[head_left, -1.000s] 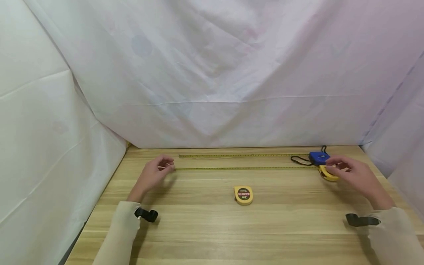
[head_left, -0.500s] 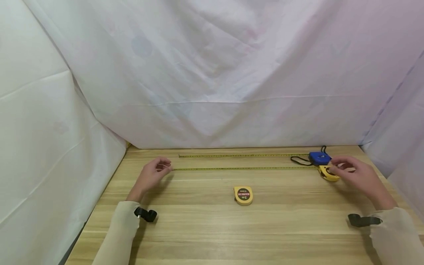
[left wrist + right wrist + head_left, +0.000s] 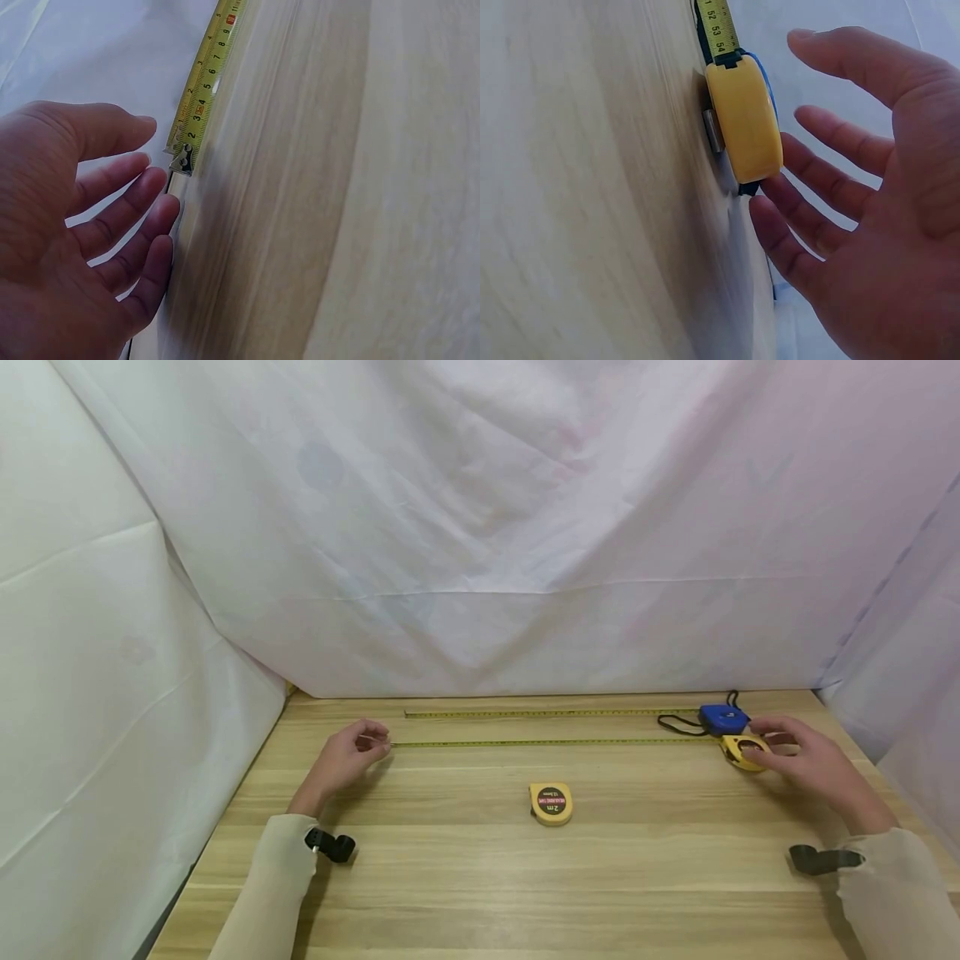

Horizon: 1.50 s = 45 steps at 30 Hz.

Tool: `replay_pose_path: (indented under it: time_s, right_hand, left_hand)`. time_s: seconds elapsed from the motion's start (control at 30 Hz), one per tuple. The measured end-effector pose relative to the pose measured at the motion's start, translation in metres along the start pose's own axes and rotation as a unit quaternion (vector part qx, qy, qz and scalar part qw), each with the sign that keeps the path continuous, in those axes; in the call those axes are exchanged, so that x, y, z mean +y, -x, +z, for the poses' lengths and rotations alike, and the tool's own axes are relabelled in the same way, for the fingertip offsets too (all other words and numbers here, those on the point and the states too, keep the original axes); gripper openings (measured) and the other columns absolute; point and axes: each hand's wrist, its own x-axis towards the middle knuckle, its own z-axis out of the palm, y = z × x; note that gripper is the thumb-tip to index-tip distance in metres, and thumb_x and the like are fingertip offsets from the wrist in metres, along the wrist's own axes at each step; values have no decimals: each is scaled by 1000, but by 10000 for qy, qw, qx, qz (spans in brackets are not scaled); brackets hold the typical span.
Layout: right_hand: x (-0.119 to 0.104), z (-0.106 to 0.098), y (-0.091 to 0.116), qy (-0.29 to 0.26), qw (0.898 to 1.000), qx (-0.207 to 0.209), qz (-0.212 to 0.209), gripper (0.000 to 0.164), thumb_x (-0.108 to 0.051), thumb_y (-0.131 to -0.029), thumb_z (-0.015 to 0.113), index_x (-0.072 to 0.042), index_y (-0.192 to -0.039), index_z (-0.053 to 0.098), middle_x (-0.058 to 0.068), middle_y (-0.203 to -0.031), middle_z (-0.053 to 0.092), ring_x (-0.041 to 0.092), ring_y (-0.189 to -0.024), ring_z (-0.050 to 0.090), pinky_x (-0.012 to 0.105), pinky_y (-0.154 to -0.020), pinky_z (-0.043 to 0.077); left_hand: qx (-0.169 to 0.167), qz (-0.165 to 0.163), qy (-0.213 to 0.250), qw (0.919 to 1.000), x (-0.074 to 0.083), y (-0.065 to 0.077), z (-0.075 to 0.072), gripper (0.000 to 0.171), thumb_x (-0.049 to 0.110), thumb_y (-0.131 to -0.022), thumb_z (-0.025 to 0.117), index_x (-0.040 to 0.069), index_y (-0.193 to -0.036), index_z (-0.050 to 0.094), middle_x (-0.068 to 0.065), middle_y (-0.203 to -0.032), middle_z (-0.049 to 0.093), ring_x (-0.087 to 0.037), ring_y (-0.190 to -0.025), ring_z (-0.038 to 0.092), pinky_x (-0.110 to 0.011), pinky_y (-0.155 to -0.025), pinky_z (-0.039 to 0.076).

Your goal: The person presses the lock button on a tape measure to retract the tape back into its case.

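A yellow tape measure [image 3: 735,752] lies at the right with its blade [image 3: 555,742] drawn out leftward across the table. By the blade's metal hook [image 3: 182,160] is my left hand [image 3: 341,764], thumb and fingers apart and relaxed, holding nothing. My right hand [image 3: 817,768] is beside the yellow case, its fingers loosely spread; in the right wrist view, the fingertips [image 3: 769,187] come right up to the case's edge without gripping it. Just behind lies a blue tape measure [image 3: 722,719], its own blade [image 3: 555,712] extended parallel to the first.
Another yellow tape measure [image 3: 551,805], marked 2m, sits nearer the middle of the wooden table [image 3: 480,885]. A black wrist cord [image 3: 678,727] loops beside the blue case. White cloth [image 3: 480,527] hangs behind the table and along both sides.
My left hand has drawn slightly left from the blade's end. My right hand has let go of the yellow case and shifted a little right. The tape measures stay in place.
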Motion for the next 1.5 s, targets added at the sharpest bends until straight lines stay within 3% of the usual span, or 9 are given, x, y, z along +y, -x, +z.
replay_pose_path:
  time_s: [0.13, 0.23, 0.27, 0.37, 0.47, 0.57, 0.8, 1.2, 1.5]
  right_hand:
    - [0, 0, 0, 12, 10000, -44, -34, 59, -31, -103, 82, 3, -145, 60, 32, -147, 57, 48, -124, 56, 26, -79, 50]
    - [-1, 0, 0, 32, 10000, -50, -75, 54, -28, -101, 84, 3, -141, 64, 34, -148, 55, 53, -124, 56, 34, -80, 50]
    - [-1, 1, 0, 36, 9999, -43, -108, 53, -27, -101, 85, 3, -139, 65, 34, -147, 56, 50, -123, 58, 34, -80, 50]
    - [0, 1, 0, 39, 9997, 42, -224, 48, -24, -98, 88, 2, -134, 70, 32, -144, 59, 19, -119, 60, 24, -80, 48]
    - [4, 3, 0, 59, 9991, 129, -409, 42, -21, -95, 91, 0, -128, 75, 28, -139, 63, -11, -110, 48, 13, -80, 45]
    - [8, 4, -1, 58, 9982, 170, -577, 40, -18, -92, 93, 0, -124, 76, 25, -134, 66, -22, -106, 42, 10, -81, 44]
    - [12, 4, -2, 69, 9983, 85, -568, 45, -17, -91, 94, 1, -127, 75, 29, -138, 64, -24, -106, 41, 9, -81, 43]
    - [10, 1, -1, 39, 9983, -98, -570, 49, -14, -92, 92, 5, -132, 71, 36, -140, 61, -23, -106, 41, 9, -80, 45]
    - [11, 0, -1, 37, 9979, -482, -423, 68, -15, -93, 91, 8, -148, 57, 37, -141, 59, -7, -103, 56, 15, -78, 49]
  left_hand:
    - [-47, 27, -70, 10000, -1, -1, 0, 29, 17, -108, 72, 1, -132, 69, -13, -123, 75, -32, -114, 70, -50, -95, 56]
    - [-61, 58, -105, 9999, -2, -1, 1, 26, 16, -108, 72, 1, -130, 70, -11, -120, 75, -31, -112, 70, -47, -93, 56]
    - [-66, 67, -113, 9999, -2, -1, 1, 25, 15, -108, 72, 1, -129, 70, -10, -119, 75, -30, -111, 71, -47, -93, 56]
    - [-79, 87, -139, 9998, -3, -2, 1, 23, 14, -108, 72, 2, -128, 71, -9, -117, 76, -29, -109, 71, -46, -92, 56]
    - [-109, 91, -183, 9997, -3, -4, 1, 23, 13, -108, 72, 2, -127, 71, -8, -116, 76, -28, -108, 71, -46, -92, 56]
    - [-149, 58, -245, 9996, -3, -5, 0, 22, 13, -107, 72, 2, -127, 72, -9, -116, 76, -27, -107, 71, -46, -91, 56]
    - [-233, -22, -418, 9989, -2, -9, 0, 22, 12, -107, 72, 3, -127, 74, -9, -116, 76, -28, -107, 70, -47, -92, 57]
    - [-235, 114, -545, 9982, -3, -15, 2, 17, 11, -106, 74, 4, -121, 75, -9, -111, 76, -26, -101, 71, -45, -89, 57]
    - [-297, 105, -441, 9985, -4, -16, 2, 16, 7, -104, 74, 2, -119, 75, -8, -108, 75, -25, -99, 70, -43, -88, 56]
